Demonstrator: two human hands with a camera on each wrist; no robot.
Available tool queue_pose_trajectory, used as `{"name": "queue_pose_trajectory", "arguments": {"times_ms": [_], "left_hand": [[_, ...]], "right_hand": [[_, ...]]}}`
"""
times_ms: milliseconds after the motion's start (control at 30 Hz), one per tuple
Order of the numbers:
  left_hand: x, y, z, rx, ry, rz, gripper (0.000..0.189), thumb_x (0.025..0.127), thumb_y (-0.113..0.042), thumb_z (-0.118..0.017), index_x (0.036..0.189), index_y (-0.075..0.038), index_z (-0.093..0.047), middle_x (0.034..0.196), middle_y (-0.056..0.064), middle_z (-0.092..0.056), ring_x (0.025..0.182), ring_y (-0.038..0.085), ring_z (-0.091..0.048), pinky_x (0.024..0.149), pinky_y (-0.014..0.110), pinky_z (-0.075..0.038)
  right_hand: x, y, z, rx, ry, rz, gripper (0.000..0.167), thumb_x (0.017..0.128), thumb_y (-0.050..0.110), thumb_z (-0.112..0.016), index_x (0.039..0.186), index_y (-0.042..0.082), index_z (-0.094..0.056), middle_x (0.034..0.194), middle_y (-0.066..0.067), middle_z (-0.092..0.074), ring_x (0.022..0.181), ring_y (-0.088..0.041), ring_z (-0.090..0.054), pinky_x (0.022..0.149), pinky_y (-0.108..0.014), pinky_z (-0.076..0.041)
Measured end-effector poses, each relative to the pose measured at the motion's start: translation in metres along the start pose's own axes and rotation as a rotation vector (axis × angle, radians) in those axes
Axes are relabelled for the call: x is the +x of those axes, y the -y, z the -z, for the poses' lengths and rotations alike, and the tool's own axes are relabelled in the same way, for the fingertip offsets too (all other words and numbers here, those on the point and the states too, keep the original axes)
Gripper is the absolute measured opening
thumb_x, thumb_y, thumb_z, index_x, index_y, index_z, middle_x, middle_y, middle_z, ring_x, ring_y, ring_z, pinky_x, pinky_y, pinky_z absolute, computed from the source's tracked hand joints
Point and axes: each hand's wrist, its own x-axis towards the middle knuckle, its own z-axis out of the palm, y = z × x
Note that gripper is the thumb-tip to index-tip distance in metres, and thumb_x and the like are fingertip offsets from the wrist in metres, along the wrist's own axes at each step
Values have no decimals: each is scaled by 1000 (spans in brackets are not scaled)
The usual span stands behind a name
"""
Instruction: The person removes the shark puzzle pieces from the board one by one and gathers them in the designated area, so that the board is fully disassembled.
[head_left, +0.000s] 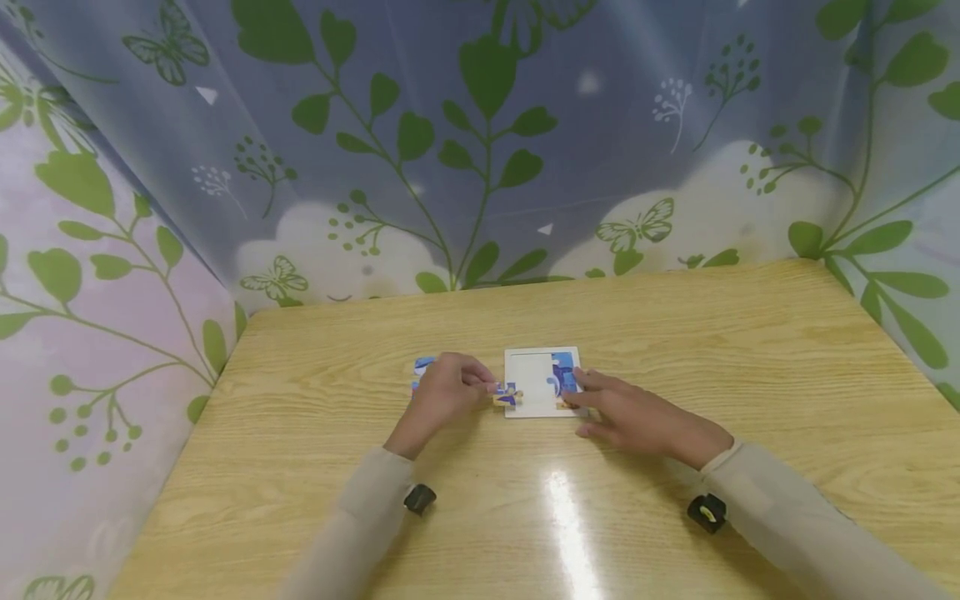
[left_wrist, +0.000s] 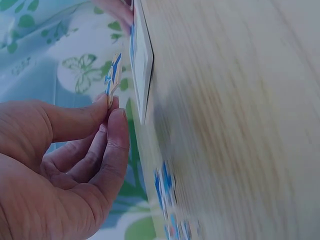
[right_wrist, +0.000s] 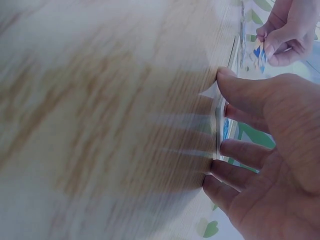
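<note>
Between thumb and fingertips my left hand point(head_left: 447, 388) pinches a jigsaw piece point(head_left: 508, 395) with blue and tan print, held at the left edge of a white puzzle tray point(head_left: 528, 403). In the left wrist view the piece point(left_wrist: 114, 77) is tilted up, above the table. Joined pieces point(head_left: 564, 377) with blue print fill the tray's right side; its left and middle show bare white. My right hand point(head_left: 630, 414) rests at the tray's right edge, fingers spread and fairly straight, some fingertips on the pieces. Loose pieces point(head_left: 422, 365) lie left of the tray, partly hidden by my left hand.
The wooden table point(head_left: 315, 433) carries the tray near its middle. A leaf-patterned curtain point(head_left: 420, 167) hangs along the table's back edge and sides. Each sleeve has a black wrist device, the left one point(head_left: 420, 499) and the right one point(head_left: 707, 512).
</note>
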Motion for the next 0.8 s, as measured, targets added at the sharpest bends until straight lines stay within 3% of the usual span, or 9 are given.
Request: {"name": "queue_pose_trajectory", "arguments": {"times_ms": [367, 800], "left_hand": [[-13, 25, 23, 25, -57, 21, 5, 87, -9, -79, 90, -5, -77, 83, 3, -72, 77, 16, -66, 68, 31, -55], [-24, 44, 36, 110, -21, 34, 6, 85, -7, -79, 86, -3, -76, 77, 1, -70, 72, 15, -62, 68, 31, -53]], "right_hand": [[-1, 0, 0, 9, 0, 12, 49, 99, 18, -67, 141, -3, -55, 152, -36, -34, 141, -50, -35, 109, -59, -37], [-1, 0, 1, 16, 1, 13, 48, 99, 19, -67, 141, -2, -56, 153, -36, -33, 141, -50, -34, 109, -59, -37]]}}
